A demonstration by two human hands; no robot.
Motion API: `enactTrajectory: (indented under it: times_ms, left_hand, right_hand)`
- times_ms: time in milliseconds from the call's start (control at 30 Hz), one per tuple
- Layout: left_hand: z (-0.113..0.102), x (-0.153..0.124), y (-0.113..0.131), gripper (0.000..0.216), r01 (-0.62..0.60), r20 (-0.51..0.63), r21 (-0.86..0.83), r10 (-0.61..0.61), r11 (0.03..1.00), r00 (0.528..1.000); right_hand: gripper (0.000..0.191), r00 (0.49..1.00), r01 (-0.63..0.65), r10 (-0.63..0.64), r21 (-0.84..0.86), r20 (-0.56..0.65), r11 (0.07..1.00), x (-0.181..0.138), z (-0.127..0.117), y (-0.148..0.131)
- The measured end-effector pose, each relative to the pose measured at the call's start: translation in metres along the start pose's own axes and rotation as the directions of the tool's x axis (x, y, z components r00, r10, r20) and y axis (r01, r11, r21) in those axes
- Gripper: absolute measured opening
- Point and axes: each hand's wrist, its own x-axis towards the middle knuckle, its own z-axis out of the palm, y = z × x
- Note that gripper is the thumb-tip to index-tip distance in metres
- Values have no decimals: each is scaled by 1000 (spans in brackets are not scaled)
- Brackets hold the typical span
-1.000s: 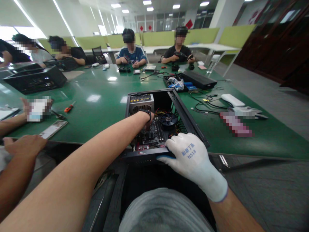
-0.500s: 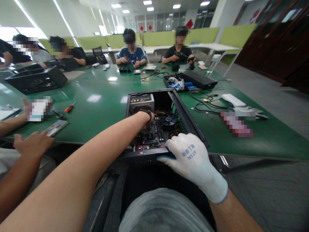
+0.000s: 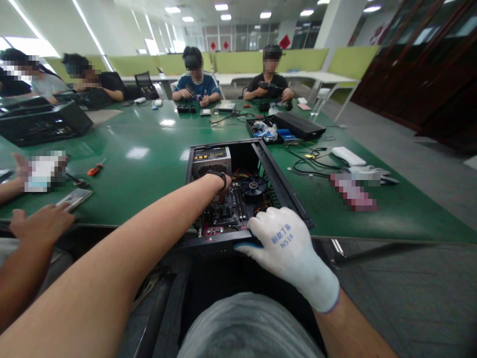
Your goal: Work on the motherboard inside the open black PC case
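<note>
An open black computer case (image 3: 208, 244) lies at the table's near edge. Inside are a power supply (image 3: 211, 160), a motherboard (image 3: 225, 214) and a round black fan (image 3: 254, 187). My bare left hand (image 3: 222, 193), with a dark band at the wrist, reaches down into the case beside the motherboard. Its fingers are hidden behind the wrist and case parts. Wearing a white glove, my right hand (image 3: 281, 236) is closed over the near rim of the case, thumb on the outer side and fingers over the top.
On the green table (image 3: 149, 194), black cables (image 3: 309, 161) and a loose glove (image 3: 368, 174) lie to the right. Beyond the case stands a toolbox (image 3: 294, 124). A screwdriver (image 3: 96, 169) and a neighbour's hand (image 3: 42, 223) on a phone are at left. Several people sit around.
The whole view has shifted, so the case and table appear slightly further left. Both my hands keep their places at the case.
</note>
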Motion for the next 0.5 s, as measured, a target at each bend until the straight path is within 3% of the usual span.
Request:
enactTrajectory:
  times_ms: [500]
  left_hand:
    - [6,10,-2,56,-2,-9,-62,1,998,1000]
  right_hand:
    - [46,1000,-11,12,41,-8,999,-1,0,-2]
